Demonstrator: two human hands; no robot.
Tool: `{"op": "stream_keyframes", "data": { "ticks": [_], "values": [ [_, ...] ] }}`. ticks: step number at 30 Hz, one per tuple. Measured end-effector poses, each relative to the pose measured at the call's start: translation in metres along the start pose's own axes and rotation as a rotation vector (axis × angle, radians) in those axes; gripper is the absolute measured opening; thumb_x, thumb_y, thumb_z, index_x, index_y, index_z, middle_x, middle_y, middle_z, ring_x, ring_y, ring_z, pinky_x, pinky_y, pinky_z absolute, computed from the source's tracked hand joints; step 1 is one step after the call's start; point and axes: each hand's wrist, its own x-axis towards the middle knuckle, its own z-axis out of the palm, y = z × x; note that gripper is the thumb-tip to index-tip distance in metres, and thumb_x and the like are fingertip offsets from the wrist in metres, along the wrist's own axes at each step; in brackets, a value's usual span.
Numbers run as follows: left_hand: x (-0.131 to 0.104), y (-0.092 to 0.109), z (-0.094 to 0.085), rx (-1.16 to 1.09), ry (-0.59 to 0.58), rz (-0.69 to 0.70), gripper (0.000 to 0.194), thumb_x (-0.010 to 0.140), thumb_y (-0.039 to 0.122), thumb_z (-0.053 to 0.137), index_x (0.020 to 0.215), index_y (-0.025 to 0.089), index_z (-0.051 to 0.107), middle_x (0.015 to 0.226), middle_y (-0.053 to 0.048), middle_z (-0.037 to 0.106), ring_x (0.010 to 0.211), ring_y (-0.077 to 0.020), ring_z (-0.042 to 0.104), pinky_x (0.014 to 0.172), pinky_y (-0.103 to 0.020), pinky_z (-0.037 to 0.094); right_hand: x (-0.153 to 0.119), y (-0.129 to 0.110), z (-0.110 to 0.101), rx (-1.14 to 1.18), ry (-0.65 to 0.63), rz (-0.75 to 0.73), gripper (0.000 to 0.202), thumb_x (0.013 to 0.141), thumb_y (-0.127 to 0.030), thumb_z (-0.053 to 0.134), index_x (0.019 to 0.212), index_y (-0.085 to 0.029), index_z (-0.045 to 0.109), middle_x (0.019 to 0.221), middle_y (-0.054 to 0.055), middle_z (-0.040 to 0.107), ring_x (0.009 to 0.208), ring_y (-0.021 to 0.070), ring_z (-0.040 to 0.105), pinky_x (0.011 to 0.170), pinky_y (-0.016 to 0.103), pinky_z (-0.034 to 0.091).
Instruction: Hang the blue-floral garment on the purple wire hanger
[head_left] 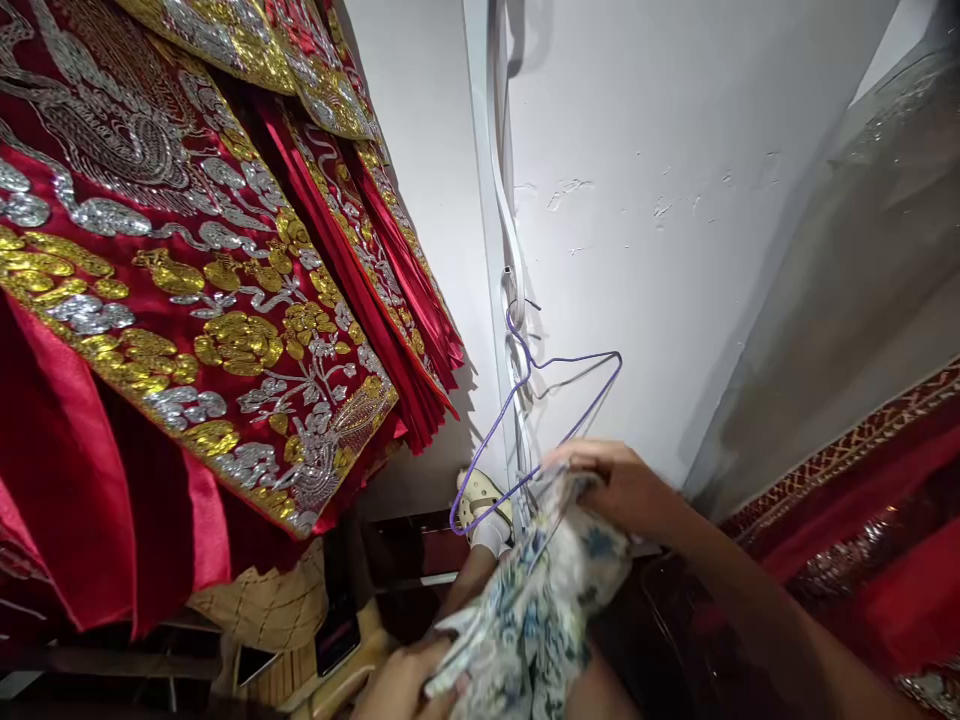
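Observation:
A white cloth garment [540, 610] with a blue and green floral print is bunched up between my two hands. My right hand [611, 485] is closed on its upper end, slightly blurred. At the bottom of the view my left hand [409, 685] grips its lower left edge; some of those fingers are cut off by the frame. Just beyond the garment, a purple wire hanger [577, 357] hangs by its hook near the wall, and its lower bar passes close to my right hand. Whether hand or cloth touches the hanger, I cannot tell.
Red robes [240, 340] with gold and silver embroidery hang at left. White cables [499, 180] run down the white wall [660, 150]. A foot in a cream clog [480, 495] shows below. A woven bag [274, 605] and phone [337, 640] lie lower left; red fabric [885, 560] is at right.

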Motion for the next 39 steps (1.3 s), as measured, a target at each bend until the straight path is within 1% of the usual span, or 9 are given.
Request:
{"op": "stream_keyframes", "data": {
  "ticks": [3, 7, 10, 18, 26, 30, 34, 36, 39],
  "values": [
    [0.007, 0.019, -0.025, -0.083, 0.082, -0.001, 0.013, 0.066, 0.02, 0.083, 0.072, 0.03, 0.079, 0.097, -0.005, 0.079, 0.102, -0.0351, 0.07, 0.106, -0.04, 0.048, 0.027, 0.025, -0.009, -0.037, 0.16, 0.055, 0.068, 0.065, -0.013, 0.059, 0.133, -0.018, 0.061, 0.073, -0.002, 0.06, 0.066, 0.015, 0.054, 0.062, 0.024, 0.039],
    [0.02, 0.052, -0.046, -0.237, 0.356, -0.001, 0.028, 0.063, 0.003, 0.077, 0.078, 0.027, 0.08, 0.106, -0.006, 0.078, 0.127, -0.0302, 0.058, 0.123, -0.037, 0.018, 0.04, 0.055, -0.008, -0.144, 0.131, 0.071, 0.027, 0.066, -0.018, 0.056, 0.09, -0.018, 0.068, 0.073, 0.0, 0.062, 0.069, 0.0154, 0.051, 0.061, 0.025, 0.035],
    [0.036, 0.074, -0.056, -0.088, 0.47, 0.081, 0.023, 0.071, 0.013, 0.074, 0.09, 0.023, 0.081, 0.115, -0.007, 0.076, 0.126, -0.0301, 0.058, 0.12, -0.036, 0.026, 0.028, 0.06, -0.002, -0.146, 0.145, 0.047, 0.004, 0.07, -0.023, 0.054, 0.068, -0.02, 0.054, 0.06, -0.005, 0.047, 0.062, 0.013, 0.04, 0.057, 0.025, 0.028],
    [0.102, 0.111, -0.052, 0.162, 0.402, 0.262, 0.031, 0.087, 0.037, 0.061, 0.105, 0.018, 0.077, 0.11, -0.01, 0.076, 0.113, -0.0296, 0.065, 0.107, -0.034, 0.041, -0.004, 0.031, 0.008, -0.09, 0.046, -0.114, 0.019, 0.069, -0.016, 0.044, 0.06, -0.023, 0.029, 0.059, -0.005, 0.03, 0.059, 0.0122, 0.03, 0.056, 0.028, 0.022],
    [0.123, 0.149, -0.026, 0.19, 0.261, 0.48, 0.022, 0.088, 0.035, 0.063, 0.077, 0.018, 0.072, 0.073, -0.002, 0.064, 0.072, -0.0171, 0.056, 0.068, -0.021, 0.045, -0.012, 0.021, 0.016, -0.044, -0.087, -0.081, 0.007, 0.078, -0.018, 0.05, 0.072, -0.021, 0.051, 0.065, -0.004, 0.048, 0.063, 0.0136, 0.045, 0.058, 0.025, 0.031],
    [0.128, 0.145, -0.04, -0.079, 0.108, 0.235, 0.033, 0.079, 0.043, 0.074, 0.063, 0.016, 0.065, 0.059, 0.0, 0.057, 0.054, -0.0133, 0.047, 0.051, -0.021, 0.04, -0.016, 0.03, -0.011, -0.115, 0.296, -0.206, 0.036, 0.073, -0.016, 0.058, 0.108, -0.021, 0.066, 0.09, 0.004, 0.067, 0.078, 0.0206, 0.06, 0.069, 0.029, 0.043],
    [0.135, 0.148, -0.055, -0.319, 0.064, 0.026, 0.022, 0.069, 0.031, 0.083, 0.077, 0.012, 0.075, 0.068, -0.008, 0.07, 0.062, -0.0232, 0.065, 0.055, -0.027, 0.05, -0.006, 0.036, -0.058, -0.079, 0.676, -0.126, 0.093, 0.069, -0.016, 0.064, 0.155, -0.022, 0.031, 0.082, 0.001, 0.065, 0.067, 0.0186, 0.059, 0.057, 0.026, 0.042],
    [0.137, 0.15, -0.058, -0.394, 0.044, -0.052, 0.023, 0.067, 0.023, 0.084, 0.083, 0.009, 0.077, 0.07, -0.011, 0.073, 0.064, -0.0272, 0.068, 0.056, -0.03, 0.052, 0.008, 0.034, -0.082, -0.139, 0.646, -0.09, 0.093, 0.068, -0.015, 0.064, 0.156, -0.02, 0.033, 0.08, 0.001, 0.064, 0.068, 0.0183, 0.06, 0.057, 0.026, 0.044],
    [0.135, 0.148, -0.059, -0.49, 0.096, -0.107, 0.025, 0.063, 0.019, 0.085, 0.085, 0.009, 0.077, 0.07, -0.011, 0.074, 0.065, -0.0303, 0.071, 0.058, -0.034, 0.055, 0.026, 0.024, -0.108, -0.277, 0.325, 0.009, 0.052, 0.072, -0.018, 0.064, 0.124, -0.015, 0.069, 0.08, 0.005, 0.068, 0.071, 0.0195, 0.061, 0.059, 0.027, 0.045]
  ]
}}
